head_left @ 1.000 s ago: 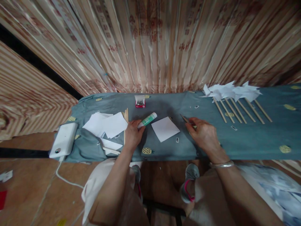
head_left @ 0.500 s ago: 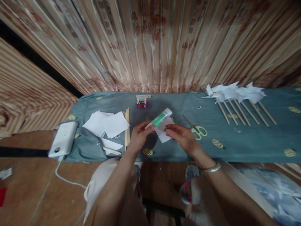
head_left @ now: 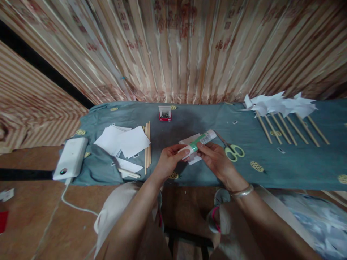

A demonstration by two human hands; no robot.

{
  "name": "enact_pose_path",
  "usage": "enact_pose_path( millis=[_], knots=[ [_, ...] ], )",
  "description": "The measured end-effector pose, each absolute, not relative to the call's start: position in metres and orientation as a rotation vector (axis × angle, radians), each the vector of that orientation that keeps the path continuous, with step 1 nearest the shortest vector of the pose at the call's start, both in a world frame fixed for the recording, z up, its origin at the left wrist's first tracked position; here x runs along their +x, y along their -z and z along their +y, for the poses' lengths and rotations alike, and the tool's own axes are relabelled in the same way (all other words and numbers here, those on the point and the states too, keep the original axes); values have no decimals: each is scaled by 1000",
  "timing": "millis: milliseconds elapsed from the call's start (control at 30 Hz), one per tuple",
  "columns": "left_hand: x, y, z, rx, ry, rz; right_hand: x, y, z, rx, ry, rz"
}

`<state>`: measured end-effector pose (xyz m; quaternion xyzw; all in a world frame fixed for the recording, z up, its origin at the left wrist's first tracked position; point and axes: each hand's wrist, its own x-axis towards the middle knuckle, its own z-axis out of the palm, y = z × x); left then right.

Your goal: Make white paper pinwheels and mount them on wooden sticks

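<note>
A white glue stick (head_left: 208,137) with a green label is held at a tilt between my two hands. My left hand (head_left: 171,159) is closed on its lower left end. The fingers of my right hand (head_left: 216,159) grip it around the middle, with the thumb on the label. Behind and below the glue stick shows a white sheet of paper (head_left: 188,140), partly covered by it and my fingers; whether a hand also holds the paper I cannot tell. Scissors with pale green handles (head_left: 234,153) lie just right of my right hand.
A stack of white paper (head_left: 132,141) and wooden sticks (head_left: 148,148) lie left. Behind my hands stands an open red box (head_left: 165,116) of small metal pieces. Paper pinwheels (head_left: 282,103) on sticks lie right. A white power bank (head_left: 71,159) with a cable sits at the left edge.
The glue stick has moved right and down. My right hand has shifted from the paper's edge onto the glue stick, and more of the paper is now covered.
</note>
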<state>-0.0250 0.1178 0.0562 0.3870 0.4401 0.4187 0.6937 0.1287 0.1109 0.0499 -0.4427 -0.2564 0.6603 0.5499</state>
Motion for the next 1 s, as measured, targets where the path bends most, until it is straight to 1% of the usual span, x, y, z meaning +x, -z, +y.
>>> enact_pose_path(
  millis=[200, 300, 400, 567, 767, 1000],
  knots=[
    [-42, -45, 125, 1008, -953, 1167, 142, -39, 120, -1045, -1515, -534],
    [-52, -37, 132, 1277, -1001, 1334, 151, -34, 123, -1028, -1579, -514],
    [-58, -32, 136, 1598, -957, 1514, 156, -29, 124, -985, -1682, -439],
    [-55, -26, 141, 1885, -863, 1573, 159, -28, 125, -985, -1727, -473],
    [-51, -19, 146, 1972, -893, 1617, 161, -34, 127, -946, -1796, -478],
    [-51, -22, 145, 2019, -862, 1626, 160, -35, 126, -908, -1827, -263]
  ],
)
